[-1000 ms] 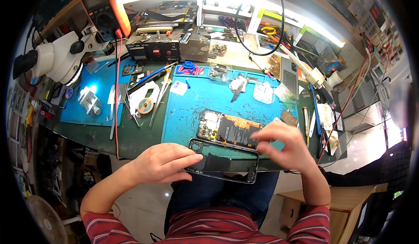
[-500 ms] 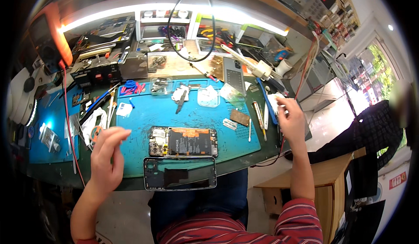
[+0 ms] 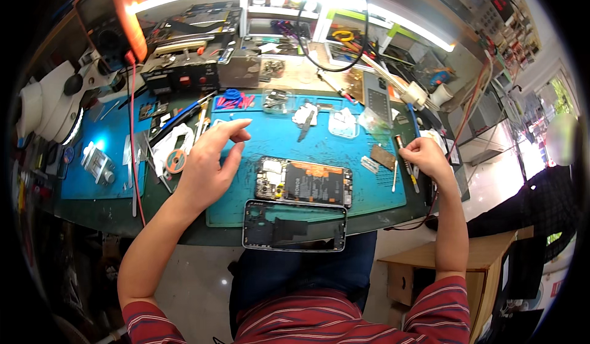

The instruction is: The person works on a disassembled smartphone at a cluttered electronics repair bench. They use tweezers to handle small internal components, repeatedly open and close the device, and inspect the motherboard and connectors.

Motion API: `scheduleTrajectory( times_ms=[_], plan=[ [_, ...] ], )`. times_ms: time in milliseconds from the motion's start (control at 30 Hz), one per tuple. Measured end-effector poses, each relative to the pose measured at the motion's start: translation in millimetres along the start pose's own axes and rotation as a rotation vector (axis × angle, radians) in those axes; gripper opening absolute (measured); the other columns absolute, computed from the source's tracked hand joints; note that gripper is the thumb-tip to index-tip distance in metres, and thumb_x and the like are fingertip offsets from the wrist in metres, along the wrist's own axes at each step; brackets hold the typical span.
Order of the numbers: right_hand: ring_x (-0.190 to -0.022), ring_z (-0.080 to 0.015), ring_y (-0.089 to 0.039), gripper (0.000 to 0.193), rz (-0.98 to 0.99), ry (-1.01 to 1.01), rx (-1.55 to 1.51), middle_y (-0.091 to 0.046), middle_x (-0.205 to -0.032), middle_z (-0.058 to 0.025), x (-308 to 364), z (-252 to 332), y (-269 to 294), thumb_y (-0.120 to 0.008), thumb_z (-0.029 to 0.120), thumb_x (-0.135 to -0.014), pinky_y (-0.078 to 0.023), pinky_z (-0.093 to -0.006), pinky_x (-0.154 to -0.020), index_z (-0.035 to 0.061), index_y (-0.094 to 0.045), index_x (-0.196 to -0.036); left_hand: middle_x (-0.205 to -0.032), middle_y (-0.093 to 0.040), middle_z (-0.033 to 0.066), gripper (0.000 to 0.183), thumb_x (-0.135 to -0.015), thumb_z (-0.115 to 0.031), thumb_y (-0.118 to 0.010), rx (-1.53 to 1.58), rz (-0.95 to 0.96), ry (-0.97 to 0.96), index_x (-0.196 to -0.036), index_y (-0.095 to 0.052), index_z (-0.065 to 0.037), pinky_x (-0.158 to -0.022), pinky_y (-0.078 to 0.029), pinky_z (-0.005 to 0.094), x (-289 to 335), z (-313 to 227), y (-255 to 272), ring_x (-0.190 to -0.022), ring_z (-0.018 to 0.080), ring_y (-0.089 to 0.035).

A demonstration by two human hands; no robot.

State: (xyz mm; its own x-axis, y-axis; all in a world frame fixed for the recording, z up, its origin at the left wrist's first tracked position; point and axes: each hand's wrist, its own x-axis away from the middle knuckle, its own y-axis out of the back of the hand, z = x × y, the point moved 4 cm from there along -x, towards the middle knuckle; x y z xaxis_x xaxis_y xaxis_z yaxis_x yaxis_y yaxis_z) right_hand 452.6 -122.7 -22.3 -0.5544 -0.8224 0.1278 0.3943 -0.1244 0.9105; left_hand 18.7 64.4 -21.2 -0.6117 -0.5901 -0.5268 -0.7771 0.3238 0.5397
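My left hand (image 3: pixel 212 166) hovers over the left part of the blue mat (image 3: pixel 246 184), fingers apart and holding nothing. To its right lies an opened smartphone (image 3: pixel 316 183), with its battery and circuit board exposed. Just in front of the phone, a black phone frame (image 3: pixel 326 230) juts over the bench's near edge. At the mat's right side, my right hand (image 3: pixel 427 159) is closed in a pinch. Its fingertips overlap a slim pen-like tool (image 3: pixel 410 175) with a brown body and yellowish end; whether they grip it, I cannot make out. A cotton swab (image 3: pixel 394 178) lies beside that tool.
Clear plastic boxes of small parts (image 3: pixel 278 101) and a box of white pieces (image 3: pixel 343 124) stand toward the back. A solder spool (image 3: pixel 176 161) sits left of my left hand. A red cable (image 3: pixel 134 141) crosses the left side; a black cable loop (image 3: pixel 367 30) hangs overhead.
My view has shifted, so the bench appears farther right. My left hand has moved forward over the mat. My right hand has come down and leftward to the pen-like tool.
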Motion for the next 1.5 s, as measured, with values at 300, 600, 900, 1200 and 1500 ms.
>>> scheduleTrajectory(
  times_ms=[300, 600, 900, 1200, 1500],
  plan=[
    [-0.072, -0.0212, -0.07, 0.03, -0.213, 0.036, -0.005, -0.074, -0.08, -0.0107, 1.9, -2.3, -1.3, -0.075, 0.029, -0.089, -0.053, -0.0348, -0.069, -0.0005, -0.073, -0.095, -0.106, -0.07, 0.0124, 0.042, -0.093, 0.007, -0.062, -0.014, 0.038, -0.017, -0.135, -0.06, 0.0, -0.093, -0.053, 0.0346, 3.4, 2.6, -1.3, -0.101, 0.0225, -0.069],
    [-0.078, -0.0217, -0.071, 0.035, -0.218, 0.095, 0.175, -0.074, -0.091, -0.0115, 19.2, 22.6, 1.5, -0.073, 0.013, -0.086, -0.056, -0.0344, -0.074, -0.0018, -0.069, -0.118, -0.097, -0.073, 0.0075, 0.033, -0.088, 0.002, -0.072, 0.054, 0.224, -0.113, -0.12, -0.07, -0.006, -0.084, -0.052, 0.034, 4.8, -12.5, -2.8, -0.094, 0.0216, -0.07],
    [-0.081, -0.0235, -0.064, 0.013, -0.524, 0.493, 0.031, -0.063, -0.099, -0.0103, 54.2, 109.3, 11.1, -0.062, 0.006, -0.098, -0.051, -0.0337, -0.071, 0.0022, -0.071, -0.107, -0.103, -0.074, 0.0091, 0.036, -0.091, 0.001, -0.07, 0.057, 0.136, -0.039, -0.126, -0.067, -0.004, -0.088, -0.054, 0.0347, 3.8, -3.7, -8.4, -0.099, 0.0233, -0.07],
    [-0.083, -0.0279, -0.063, 0.016, -0.109, 1.168, -0.074, -0.061, -0.092, -0.0062, 80.4, 227.1, -71.3, -0.075, 0.006, -0.083, -0.051, -0.039, -0.077, 0.008, -0.067, -0.097, -0.108, -0.073, 0.0108, 0.037, -0.093, -0.001, -0.068, 0.071, 0.192, 0.076, -0.13, -0.065, -0.004, -0.093, -0.055, 0.0361, 6.2, 3.6, -12.0, -0.103, 0.0246, -0.07],
    [-0.078, -0.024, -0.063, 0.016, -0.119, 1.14, -0.015, -0.061, -0.09, -0.0039, 80.0, 222.9, -83.8, -0.076, 0.011, -0.082, -0.046, -0.0368, -0.069, 0.0096, -0.064, -0.093, -0.104, -0.073, 0.0095, 0.037, -0.091, 0.001, -0.068, 0.045, 0.195, 0.058, -0.128, -0.066, -0.005, -0.091, -0.054, 0.0377, 7.1, 0.2, -13.6, -0.101, 0.0259, -0.069]
  ],
)
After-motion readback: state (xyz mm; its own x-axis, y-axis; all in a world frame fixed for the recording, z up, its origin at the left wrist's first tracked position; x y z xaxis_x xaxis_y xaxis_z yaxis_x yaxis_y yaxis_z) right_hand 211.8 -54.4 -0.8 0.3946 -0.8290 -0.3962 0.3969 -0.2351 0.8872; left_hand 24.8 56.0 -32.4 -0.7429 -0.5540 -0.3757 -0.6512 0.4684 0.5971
